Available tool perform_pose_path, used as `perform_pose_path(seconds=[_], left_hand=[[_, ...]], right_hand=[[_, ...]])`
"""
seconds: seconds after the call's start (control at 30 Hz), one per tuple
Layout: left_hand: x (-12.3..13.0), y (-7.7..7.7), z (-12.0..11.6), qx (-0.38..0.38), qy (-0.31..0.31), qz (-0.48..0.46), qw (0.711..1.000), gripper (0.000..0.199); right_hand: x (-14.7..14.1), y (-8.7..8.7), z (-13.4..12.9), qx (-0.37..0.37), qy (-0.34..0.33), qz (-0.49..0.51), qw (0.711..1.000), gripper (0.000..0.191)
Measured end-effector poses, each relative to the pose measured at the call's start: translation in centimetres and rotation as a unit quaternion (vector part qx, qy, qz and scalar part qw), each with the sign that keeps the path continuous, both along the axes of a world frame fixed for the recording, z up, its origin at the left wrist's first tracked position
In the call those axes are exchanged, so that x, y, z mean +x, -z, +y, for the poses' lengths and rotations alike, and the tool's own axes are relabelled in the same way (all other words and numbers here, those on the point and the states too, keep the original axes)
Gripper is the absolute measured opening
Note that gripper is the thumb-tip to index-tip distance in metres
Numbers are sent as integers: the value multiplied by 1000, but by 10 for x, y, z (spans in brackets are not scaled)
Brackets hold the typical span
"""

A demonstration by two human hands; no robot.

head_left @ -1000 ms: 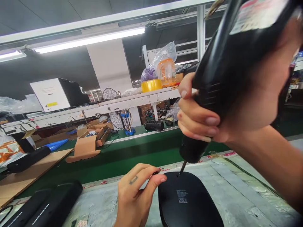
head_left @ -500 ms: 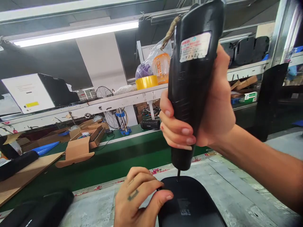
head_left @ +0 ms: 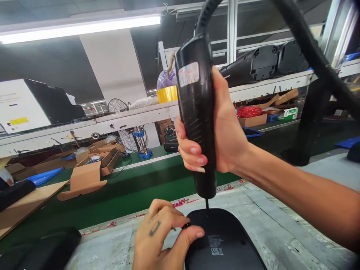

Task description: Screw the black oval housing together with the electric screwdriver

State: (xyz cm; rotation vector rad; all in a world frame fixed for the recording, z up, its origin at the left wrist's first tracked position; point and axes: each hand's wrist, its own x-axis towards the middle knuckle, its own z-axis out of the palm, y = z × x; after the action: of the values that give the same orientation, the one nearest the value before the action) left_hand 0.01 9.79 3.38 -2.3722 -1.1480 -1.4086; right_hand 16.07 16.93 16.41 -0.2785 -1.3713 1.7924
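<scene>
My right hand (head_left: 225,123) is wrapped around a black electric screwdriver (head_left: 198,131) with a worn label. The driver stands nearly upright, and its thin bit (head_left: 207,205) meets the far end of a black plastic housing (head_left: 225,243). Printed marks show on the housing's flat face, and its near end is cut off by the picture's bottom edge. My left hand (head_left: 160,236) rests by the housing's left edge. Its thumb and fingers pinch small dark pieces (head_left: 186,225) that look like screws; most of them is hidden.
A thick black cord (head_left: 312,48) arches from the driver to the right. Behind the grey work surface (head_left: 281,221) runs a green conveyor belt (head_left: 123,191). Open cardboard boxes (head_left: 87,176) sit beyond, under a white shelf (head_left: 135,116). Another black part (head_left: 42,247) lies at lower left.
In the picture, the screwdriver and my right hand have shifted left and look smaller, and the cord has come into view. The bit stays at the housing's far end; my left hand keeps its pinch.
</scene>
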Motion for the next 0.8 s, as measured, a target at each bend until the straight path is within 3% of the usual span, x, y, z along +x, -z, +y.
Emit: perform_pose_path(seconds=[0.07, 0.17, 0.33, 0.5, 0.67, 0.8], left_hand=[[1, 3, 1, -15, 17, 20, 1000, 7], [6, 8, 2, -22, 34, 23, 999, 22], [15, 5, 0, -22, 13, 23, 999, 8], [18, -4, -7, -10, 31, 45, 998, 6], [26, -3, -7, -36, 75, -2, 997, 7], [33, -3, -4, 20, 105, 60, 992, 3]], right_hand=[[2, -4, -4, -1, 10, 6, 1000, 103], [9, -13, -14, 53, 39, 36, 997, 112], [22, -23, -32, 134, 58, 74, 986, 113], [27, -28, -38, 131, 39, 49, 989, 103], [35, -33, -47, 121, 50, 56, 990, 114], [43, -30, -52, 91, 11, 51, 994, 109]])
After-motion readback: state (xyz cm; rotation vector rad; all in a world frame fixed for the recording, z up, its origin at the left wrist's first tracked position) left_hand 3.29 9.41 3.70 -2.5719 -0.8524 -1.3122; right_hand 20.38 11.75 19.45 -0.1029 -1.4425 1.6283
